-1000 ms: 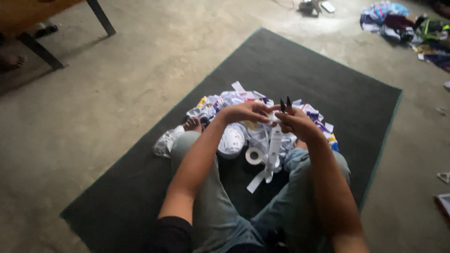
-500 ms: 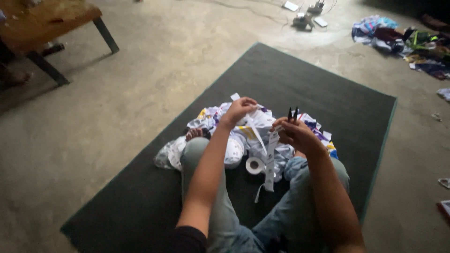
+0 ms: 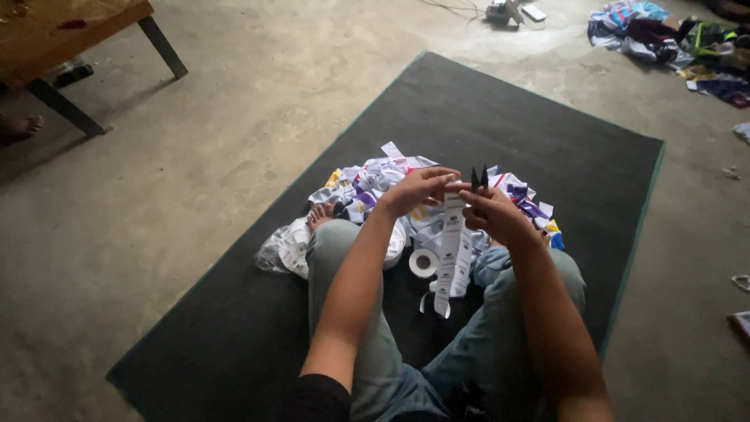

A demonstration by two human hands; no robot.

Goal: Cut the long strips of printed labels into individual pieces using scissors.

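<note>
Nearest to me are my crossed legs in pale jeans (image 3: pixel 375 344), seated on a dark green mat (image 3: pixel 234 344) that lies on the concrete floor (image 3: pixel 156 203). Just beyond the knees, both hands meet at chest height. My left hand (image 3: pixel 418 187) is closed in a pinch on the top of a long white strip of printed labels (image 3: pixel 451 250), which hangs down from it toward six o'clock, between the knees. My right hand (image 3: pixel 494 215) is curled shut around small black snips (image 3: pixel 478 180), whose two tips stick up at twelve o'clock, right beside the top of the strip.

Against the picture from a second ago, the strip now hangs straighter and shows more of its length, and my left hand sits closer against the snips; I judge the work on the strip is in its cutting stage, with the blades not yet closed on the paper as far as I can tell.

Under the strip a small white roll (image 3: pixel 423 262) lies on the mat. At nine o'clock from it a clear plastic bag (image 3: pixel 283 248) holds more white printed pieces, beside my bare toes. Just behind the hands a loose heap of cut labels (image 3: pixel 375 184), white with purple and yellow, lies on the mat.

Farther off, a wooden tabletop (image 3: pixel 70 23) stands at ten o'clock, and a pile of coloured cloth (image 3: pixel 672 39) at two o'clock.
</note>
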